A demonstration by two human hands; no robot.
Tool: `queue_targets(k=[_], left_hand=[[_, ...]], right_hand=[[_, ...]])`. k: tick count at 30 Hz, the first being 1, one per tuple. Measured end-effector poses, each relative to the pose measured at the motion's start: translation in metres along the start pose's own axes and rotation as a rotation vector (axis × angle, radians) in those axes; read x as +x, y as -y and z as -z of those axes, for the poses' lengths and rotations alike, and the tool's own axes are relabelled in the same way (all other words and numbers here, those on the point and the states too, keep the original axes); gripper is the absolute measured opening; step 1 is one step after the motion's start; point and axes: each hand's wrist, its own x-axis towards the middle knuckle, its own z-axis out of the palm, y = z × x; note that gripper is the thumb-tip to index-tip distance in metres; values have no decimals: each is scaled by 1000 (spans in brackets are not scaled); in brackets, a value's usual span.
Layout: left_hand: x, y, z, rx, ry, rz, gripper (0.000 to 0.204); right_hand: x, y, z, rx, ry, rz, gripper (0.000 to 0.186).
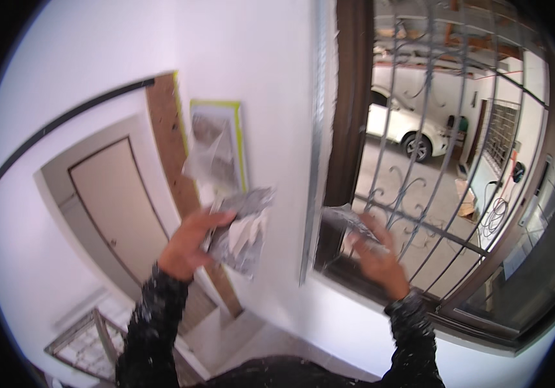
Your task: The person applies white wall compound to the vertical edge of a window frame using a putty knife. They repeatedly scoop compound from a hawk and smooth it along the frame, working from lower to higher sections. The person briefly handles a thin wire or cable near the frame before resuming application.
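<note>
**Noted Two Flat Tools in Hand at White Wall Corner**

Found a flat grey plate (224,253) clasped in the left grip (186,246), with ragged white paste (245,234) across its face. Found a thin grey blade (344,215) held in the right grip (379,257); could not tell its exact outline for blur. Observed both tools raised before the white wall (271,103), well apart, on either side of a metal corner strip (318,116). Noted above the plate a panel edged in yellow-green tape (237,139), partly covered by a translucent sheet (209,152); beside it, a brown board (163,116); farther left, a pale door (116,200). Recorded at right a brown window frame (353,97) with barred grille (419,224), and beyond, a white vehicle (377,120).
</note>
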Motion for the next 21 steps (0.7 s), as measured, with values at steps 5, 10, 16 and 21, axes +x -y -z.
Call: queue_targets(k=[5, 10, 16, 21], left_hand=[[26, -1, 1, -697, 57, 690, 38], [47, -32, -9, -963, 2, 941, 39], [42, -30, -14, -977, 25, 891, 40], [33, -12, -5, -867, -83, 910, 38]], right_hand=[[49, 20, 37, -276, 257, 225, 51], [73, 38, 34, -360, 421, 282, 60], [79, 45, 26, -334, 563, 298, 62], [71, 44, 22, -297, 665, 343, 35]])
